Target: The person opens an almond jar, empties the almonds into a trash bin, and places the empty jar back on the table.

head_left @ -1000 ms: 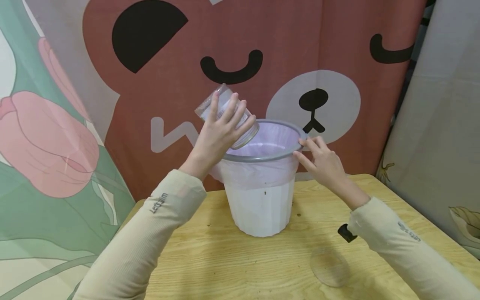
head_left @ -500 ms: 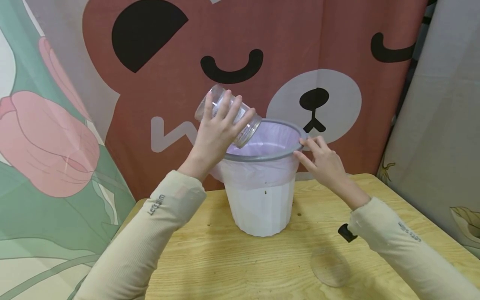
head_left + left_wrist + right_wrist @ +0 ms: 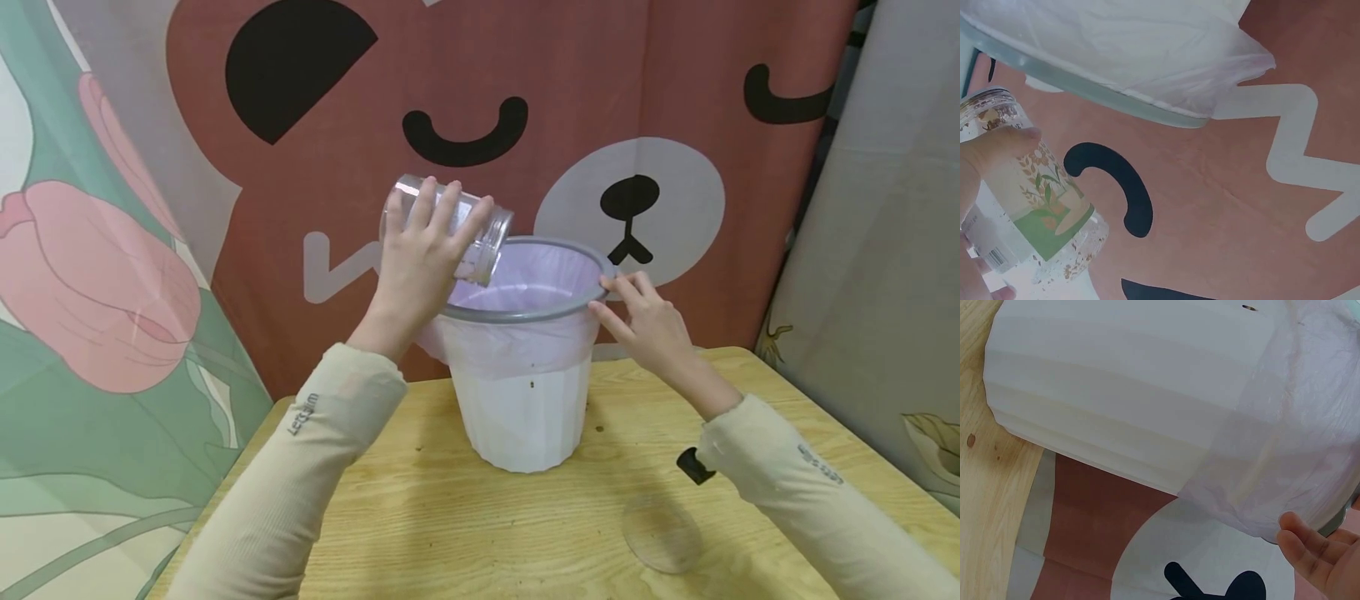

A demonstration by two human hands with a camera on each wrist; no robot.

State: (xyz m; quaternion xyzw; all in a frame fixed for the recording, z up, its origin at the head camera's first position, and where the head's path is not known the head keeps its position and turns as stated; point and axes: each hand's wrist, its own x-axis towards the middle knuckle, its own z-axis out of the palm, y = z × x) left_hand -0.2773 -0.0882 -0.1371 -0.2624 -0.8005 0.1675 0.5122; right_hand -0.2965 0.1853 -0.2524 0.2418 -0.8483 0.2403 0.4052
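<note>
1. The glass jar [image 3: 448,228] is in your left hand [image 3: 420,267], tipped on its side with its open mouth just over the near-left part of the bin's grey rim [image 3: 525,315].
2. Your left fingers wrap round the jar's body; the left wrist view shows your thumb [image 3: 997,147] pressed on its green floral label [image 3: 1041,206].
3. The white waste bin [image 3: 521,408] stands on the wooden table [image 3: 450,517], directly below and to the right of that hand, lined with a pale lilac bag [image 3: 547,271].
4. Your right hand [image 3: 648,325] rests with relaxed, straight fingers on the rim's right side, gripping nothing.
5. A clear round lid [image 3: 662,533] lies on the table below your right forearm.
</note>
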